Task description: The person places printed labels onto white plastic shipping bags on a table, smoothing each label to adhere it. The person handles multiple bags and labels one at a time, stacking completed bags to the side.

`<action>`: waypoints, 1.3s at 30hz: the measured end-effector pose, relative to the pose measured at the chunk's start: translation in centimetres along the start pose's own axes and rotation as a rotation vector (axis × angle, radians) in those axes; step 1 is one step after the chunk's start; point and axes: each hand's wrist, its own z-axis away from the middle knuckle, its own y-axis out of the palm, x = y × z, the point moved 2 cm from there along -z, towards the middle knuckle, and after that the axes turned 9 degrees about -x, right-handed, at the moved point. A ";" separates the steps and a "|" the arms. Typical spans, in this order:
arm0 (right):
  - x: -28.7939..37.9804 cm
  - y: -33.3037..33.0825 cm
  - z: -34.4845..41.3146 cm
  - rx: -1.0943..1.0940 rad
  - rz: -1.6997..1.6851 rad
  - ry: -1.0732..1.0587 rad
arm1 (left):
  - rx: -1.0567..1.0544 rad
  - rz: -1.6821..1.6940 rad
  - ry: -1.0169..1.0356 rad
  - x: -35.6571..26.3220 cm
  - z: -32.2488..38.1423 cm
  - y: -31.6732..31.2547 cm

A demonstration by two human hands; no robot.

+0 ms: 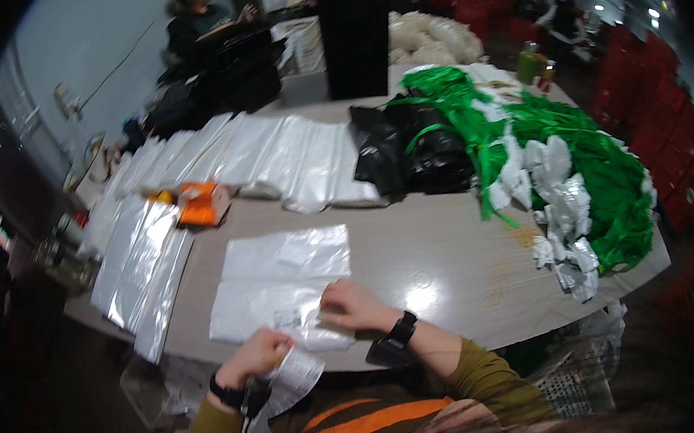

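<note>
My left hand (261, 352) grips a strip of white printed labels (296, 371), which hangs down over the table's front edge. Right of it, my right hand (351, 307) is above the near right part of a white plastic bag (245, 301), fingers curled; whether they pinch anything is too blurred to tell. The bag lies flat before me and bears a dark printed patch (286, 318) between my hands. A small pale slip (293, 255) shows on its far half. Both wrists carry black bands.
Stacked plastic bags (253, 150) line the table's far side, with more bags (138, 261) at left near an orange packet (200, 204). Black plastic bags (435, 151), green plastic strips (608, 191) and crumpled white scraps (561, 196) lie right. A dark pillar (354, 28) rises behind; a person (203, 23) is beyond.
</note>
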 end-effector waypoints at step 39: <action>0.8 0.5 -0.3 -0.021 -0.032 0.068 | -0.047 -0.011 0.257 -29.9 -2.1 2.6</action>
